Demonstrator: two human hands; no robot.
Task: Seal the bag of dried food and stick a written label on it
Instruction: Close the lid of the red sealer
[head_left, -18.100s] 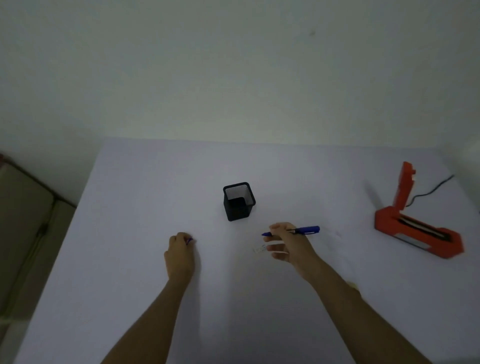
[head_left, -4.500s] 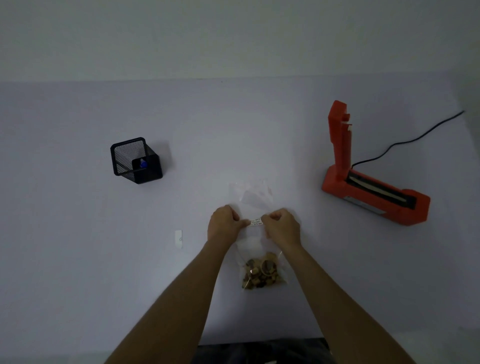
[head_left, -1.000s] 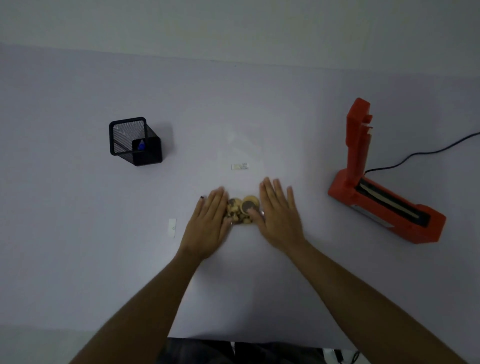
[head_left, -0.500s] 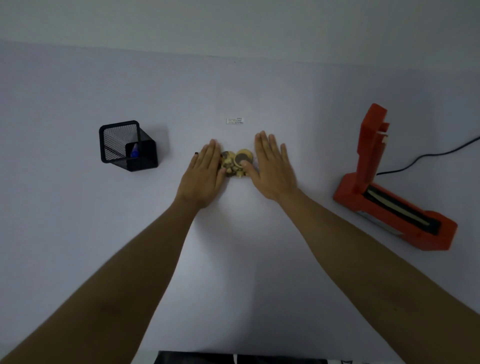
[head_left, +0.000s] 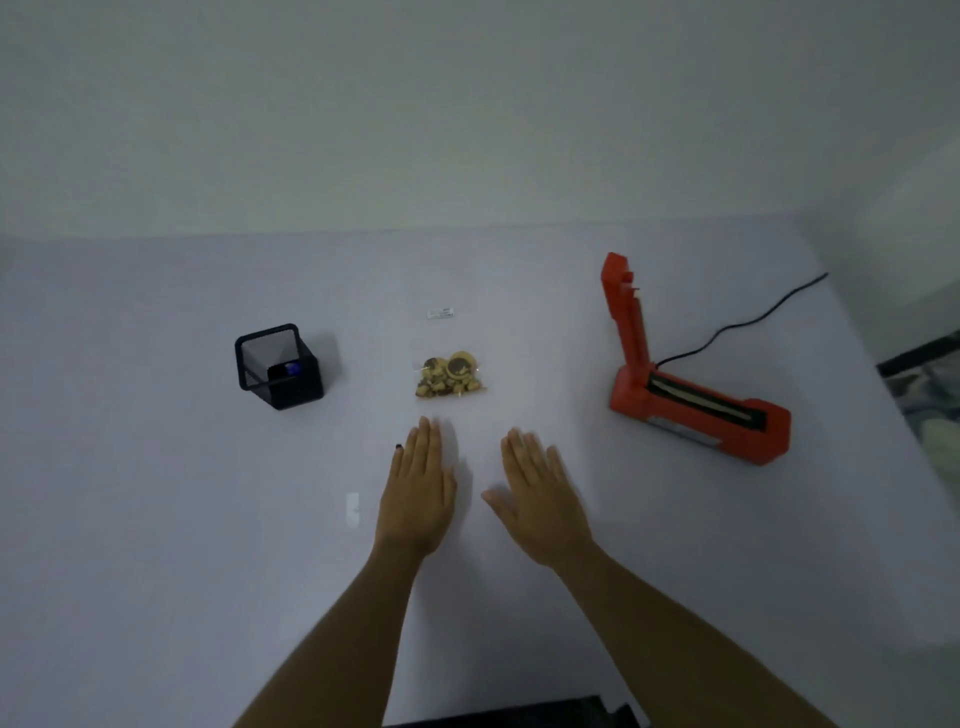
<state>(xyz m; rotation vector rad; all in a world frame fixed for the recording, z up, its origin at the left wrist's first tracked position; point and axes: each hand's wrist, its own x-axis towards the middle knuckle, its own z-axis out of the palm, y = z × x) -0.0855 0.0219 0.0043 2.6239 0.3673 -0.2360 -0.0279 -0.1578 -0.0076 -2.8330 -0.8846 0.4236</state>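
Note:
A clear bag of dried food (head_left: 450, 375) lies flat in the middle of the white table (head_left: 156, 519), its brown and yellow pieces bunched at the near end. A small white label (head_left: 440, 313) with writing sits on the bag's far part. My left hand (head_left: 418, 493) and my right hand (head_left: 540, 499) rest flat on the table, palms down and fingers spread, a short way nearer to me than the bag. Neither hand touches or holds anything.
A black mesh pen holder (head_left: 278, 366) with a blue pen inside stands left of the bag. A red heat sealer (head_left: 685, 382) with its arm raised sits at the right, its black cable (head_left: 748, 325) running off the far right. A small white backing strip (head_left: 352, 509) lies left of my left hand.
Both hands have drawn back toward me, away from the sides of the bag, and now lie flat and apart from it. The bag stays where it was pushed.

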